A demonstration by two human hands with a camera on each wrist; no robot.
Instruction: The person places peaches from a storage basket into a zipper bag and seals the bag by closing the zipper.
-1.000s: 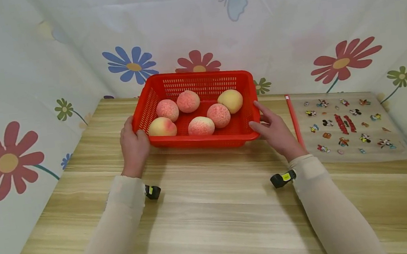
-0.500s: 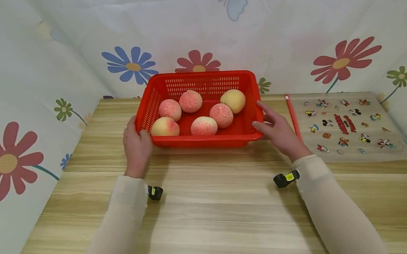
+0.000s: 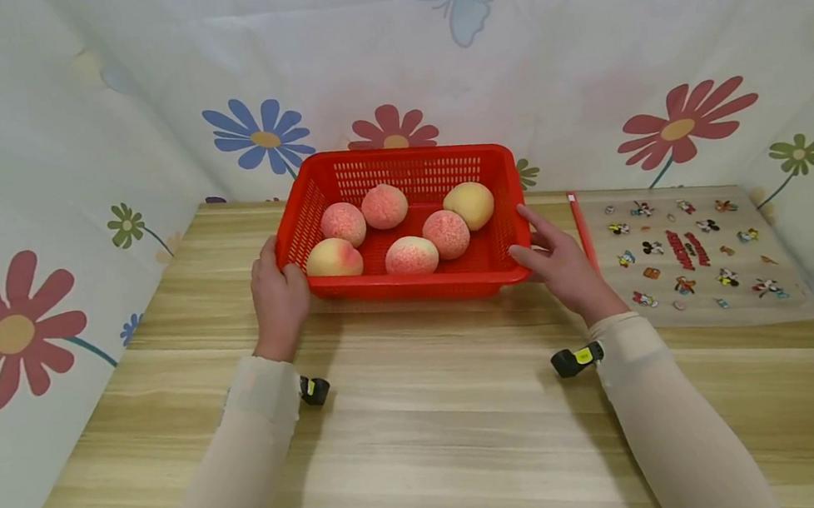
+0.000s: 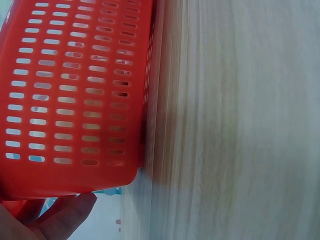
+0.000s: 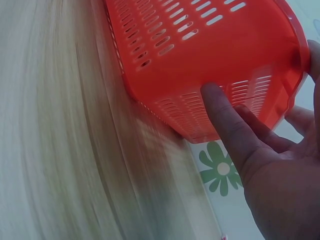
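Observation:
A red plastic basket (image 3: 418, 286) with slotted walls stands at the back of the table in the head view. Several peaches (image 3: 447, 233) lie in it, some pink and speckled, others pale yellow. My left hand (image 3: 280, 302) grips the basket's left end, thumb near the front corner, other fingers mostly hidden by the wall. At the opposite end, my right hand (image 3: 562, 265) holds the rim between thumb and fingers. The right wrist view shows its fingers (image 5: 222, 112) against the outside of the basket wall. In the left wrist view, fingertips (image 4: 75, 212) reach under the basket's end.
To the right lies a flat clear zip bag (image 3: 694, 255) with cartoon prints and a red slider strip (image 3: 583, 230) along its left edge. Flower-printed curtains (image 3: 541, 37) enclose the wooden table (image 3: 434, 427) at the back and sides.
The basket has slid slightly to the right with both hands on its ends. The peaches have moved along with it, keeping their arrangement. The bag stays in place.

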